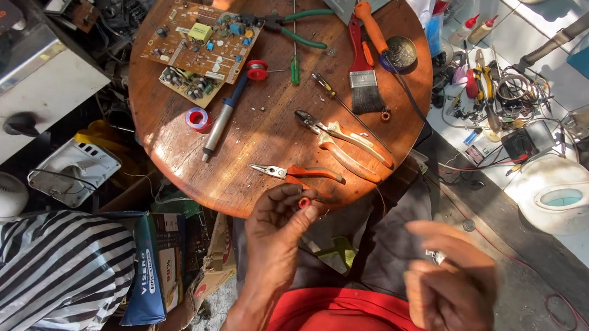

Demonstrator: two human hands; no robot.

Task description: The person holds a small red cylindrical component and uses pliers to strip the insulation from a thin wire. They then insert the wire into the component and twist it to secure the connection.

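At the near edge of the round wooden table [188,153], the left hand [278,226] pinched a small red ring-shaped part [304,202] between its fingertips. The blurred right hand [451,283] was loosely curled, contents indeterminate. The orange-handled needle-nose pliers [295,172] and brown circuit board [201,43] lay unattended, so work appeared at an early stage.

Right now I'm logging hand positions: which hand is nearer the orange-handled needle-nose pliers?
Left. The left hand is just below the needle-nose pliers at the table edge; the right hand is lower and off to the right.

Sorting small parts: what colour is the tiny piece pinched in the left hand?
Red small ring-shaped piece, in left hand; head view.
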